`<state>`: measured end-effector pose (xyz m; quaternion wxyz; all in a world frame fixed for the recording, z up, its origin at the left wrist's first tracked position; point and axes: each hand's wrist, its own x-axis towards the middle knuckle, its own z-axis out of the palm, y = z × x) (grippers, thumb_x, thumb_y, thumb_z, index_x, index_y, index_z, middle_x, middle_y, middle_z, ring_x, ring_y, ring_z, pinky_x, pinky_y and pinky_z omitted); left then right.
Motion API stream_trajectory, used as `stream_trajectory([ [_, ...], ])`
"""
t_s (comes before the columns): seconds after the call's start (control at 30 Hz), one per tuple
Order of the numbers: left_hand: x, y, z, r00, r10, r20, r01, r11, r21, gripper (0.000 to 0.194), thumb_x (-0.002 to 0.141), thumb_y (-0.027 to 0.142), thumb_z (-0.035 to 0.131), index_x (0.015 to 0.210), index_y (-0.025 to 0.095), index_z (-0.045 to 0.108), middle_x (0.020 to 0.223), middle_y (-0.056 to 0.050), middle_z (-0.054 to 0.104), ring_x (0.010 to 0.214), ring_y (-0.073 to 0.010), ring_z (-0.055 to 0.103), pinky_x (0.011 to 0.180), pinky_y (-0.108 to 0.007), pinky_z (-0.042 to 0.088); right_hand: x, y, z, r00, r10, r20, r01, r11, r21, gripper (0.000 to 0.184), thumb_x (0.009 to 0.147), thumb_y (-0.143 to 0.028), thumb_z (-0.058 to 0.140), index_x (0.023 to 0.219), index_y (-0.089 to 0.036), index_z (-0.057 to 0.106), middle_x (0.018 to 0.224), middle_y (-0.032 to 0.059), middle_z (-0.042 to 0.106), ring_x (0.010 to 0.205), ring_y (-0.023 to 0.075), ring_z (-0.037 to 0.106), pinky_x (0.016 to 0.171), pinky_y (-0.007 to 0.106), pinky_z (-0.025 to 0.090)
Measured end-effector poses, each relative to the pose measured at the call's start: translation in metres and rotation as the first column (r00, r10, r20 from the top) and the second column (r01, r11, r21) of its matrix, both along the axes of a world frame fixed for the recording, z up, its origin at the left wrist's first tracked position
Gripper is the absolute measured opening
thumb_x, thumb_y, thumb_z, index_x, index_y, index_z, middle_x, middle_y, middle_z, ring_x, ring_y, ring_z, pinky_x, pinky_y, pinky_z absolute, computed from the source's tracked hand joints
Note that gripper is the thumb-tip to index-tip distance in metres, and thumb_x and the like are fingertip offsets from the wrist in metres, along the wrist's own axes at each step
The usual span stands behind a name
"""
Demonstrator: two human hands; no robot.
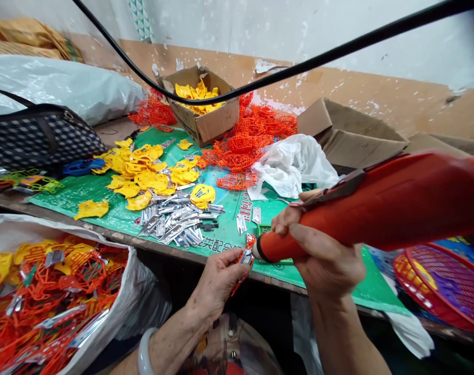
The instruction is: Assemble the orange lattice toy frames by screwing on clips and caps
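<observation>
My right hand (319, 250) is wrapped round an orange power screwdriver (377, 208), thick and long, its black-ringed tip pointing left. The tip meets a small orange plastic piece with a silver metal strip (245, 259), which my left hand (217, 281) pinches just below the table's front edge. A pale bangle sits on my left wrist. Just beyond on the green mat (104, 192) lies a pile of silver metal strips (178, 221) and a heap of yellow plastic parts (143, 174).
A white bag (57, 302) at lower left holds several assembled orange and yellow pieces. Orange plastic frames (252, 140), a cardboard box of yellow parts (200, 107), a white plastic bag (291, 164) and flattened cartons lie farther back. A checked handbag (37, 135) is left; red mesh baskets (444, 281) right.
</observation>
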<state>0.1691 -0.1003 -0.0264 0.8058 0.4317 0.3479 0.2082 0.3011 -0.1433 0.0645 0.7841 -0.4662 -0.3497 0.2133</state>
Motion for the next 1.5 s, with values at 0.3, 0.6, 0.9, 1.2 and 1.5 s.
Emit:
stream_trajectory([
  [0.3, 0.001, 0.000, 0.001, 0.999, 0.027, 0.043, -0.026, 0.999, -0.040, 0.030, 0.062, 0.027, 0.079, 0.089, 0.014, 0.077, 0.072, -0.003, 0.067, 0.067, -0.0147, 0.056, 0.062, -0.024, 0.039, -0.001, -0.001, -0.004, 1.000, 0.003, 0.025, -0.004, 1.000, 0.017, 0.030, 0.063, -0.022, 0.068, 0.091, -0.025, 0.059, 0.065, -0.0053, 0.056, 0.059, 0.0155, 0.056, 0.066, 0.038, 0.049],
  [0.6, -0.007, 0.012, 0.000, 0.997, -0.062, -0.041, 0.063, 0.998, 0.021, 0.031, 0.073, 0.035, 0.077, 0.098, 0.017, 0.073, 0.059, 0.007, 0.047, 0.045, -0.0031, 0.027, 0.042, -0.019, 0.016, 0.031, 0.000, -0.014, 0.981, -0.195, -0.003, 0.195, 0.977, 0.086, 0.039, 0.056, -0.015, 0.073, 0.092, -0.023, 0.061, 0.066, -0.0063, 0.056, 0.058, 0.0141, 0.057, 0.059, 0.033, 0.049],
  [0.9, -0.004, 0.016, -0.003, 0.991, -0.065, -0.115, 0.074, 0.994, 0.081, 0.026, 0.078, 0.035, 0.069, 0.096, 0.016, 0.070, 0.053, 0.007, 0.047, 0.044, -0.0045, 0.036, 0.043, -0.016, 0.031, 0.049, 0.002, -0.047, 0.982, -0.187, 0.014, 0.186, 0.981, 0.058, 0.041, 0.060, -0.015, 0.077, 0.096, -0.021, 0.059, 0.067, -0.0063, 0.060, 0.056, 0.0139, 0.059, 0.060, 0.032, 0.048],
  [1.2, -0.002, 0.018, 0.004, 0.990, -0.087, -0.114, 0.099, 0.990, 0.101, 0.025, 0.076, 0.031, 0.068, 0.094, 0.014, 0.070, 0.053, 0.006, 0.052, 0.042, -0.0057, 0.042, 0.041, -0.017, 0.035, 0.051, 0.003, -0.051, 0.978, -0.200, 0.050, 0.199, 0.979, 0.034, 0.040, 0.060, -0.017, 0.077, 0.095, -0.023, 0.058, 0.071, -0.0055, 0.063, 0.056, 0.0138, 0.058, 0.059, 0.033, 0.050],
  [1.5, -0.001, 0.019, -0.003, 0.993, -0.056, -0.103, 0.064, 0.996, 0.070, 0.044, 0.077, 0.043, 0.071, 0.108, 0.012, 0.067, 0.054, 0.004, 0.058, 0.044, -0.0070, 0.049, 0.045, -0.018, 0.042, 0.049, 0.002, -0.051, 0.975, -0.221, 0.025, 0.220, 0.975, 0.032, 0.034, 0.058, -0.014, 0.079, 0.087, -0.020, 0.061, 0.069, -0.0034, 0.066, 0.057, 0.0146, 0.060, 0.057, 0.033, 0.052],
])
